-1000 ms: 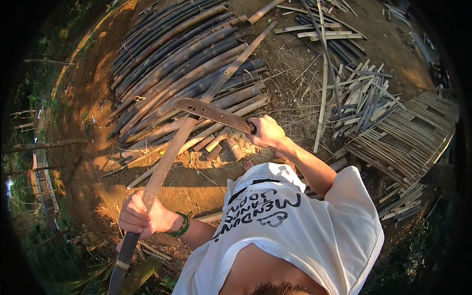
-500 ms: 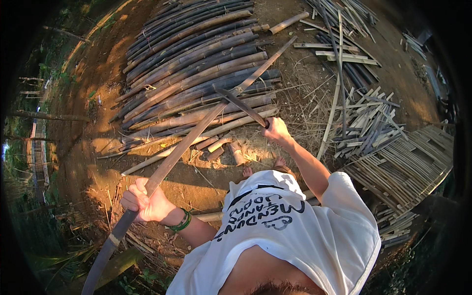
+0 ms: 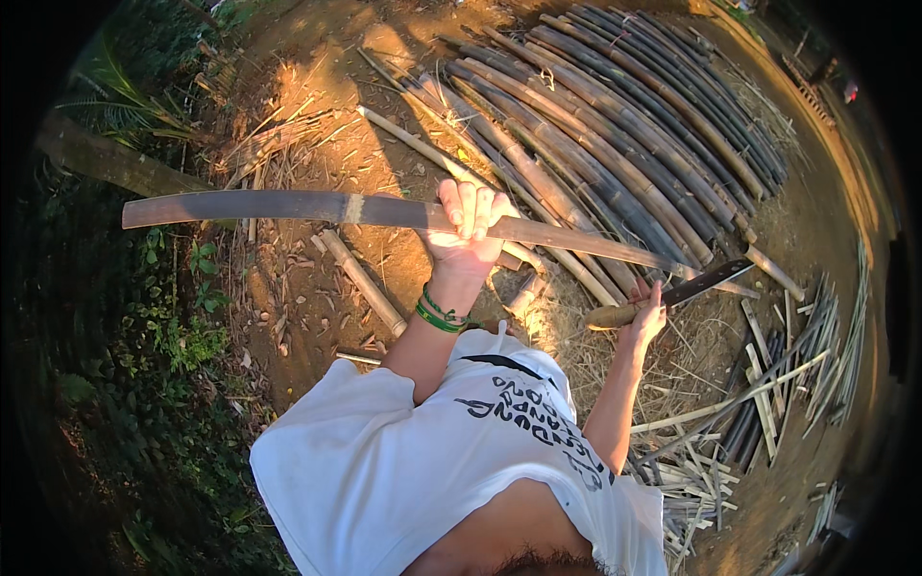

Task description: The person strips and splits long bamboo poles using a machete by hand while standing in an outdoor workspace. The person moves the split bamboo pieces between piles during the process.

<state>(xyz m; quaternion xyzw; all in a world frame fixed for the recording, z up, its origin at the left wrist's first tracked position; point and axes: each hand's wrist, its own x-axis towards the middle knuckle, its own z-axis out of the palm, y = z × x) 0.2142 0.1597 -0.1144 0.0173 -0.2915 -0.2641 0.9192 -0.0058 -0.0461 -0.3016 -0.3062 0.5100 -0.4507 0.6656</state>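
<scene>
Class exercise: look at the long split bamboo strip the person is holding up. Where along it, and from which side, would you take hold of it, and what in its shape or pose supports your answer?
Grip the bamboo strip near its middle, where the left hand already wraps it, coming from below with fingers curling over the top. It is long, flat and roughly level, so a mid-length hold probably balances both ends. Keep clear of the far end by the long knife in the right hand.

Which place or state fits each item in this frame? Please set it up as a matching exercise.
Items:
1. long bamboo strip
2. machete
3. green wristbands
4. bamboo poles

Places or states:
A. lying side by side on the dirt
B. gripped in the right hand
C. worn on the left wrist
D. held up level in the left hand

Pairs: 1-D, 2-B, 3-C, 4-A
</scene>
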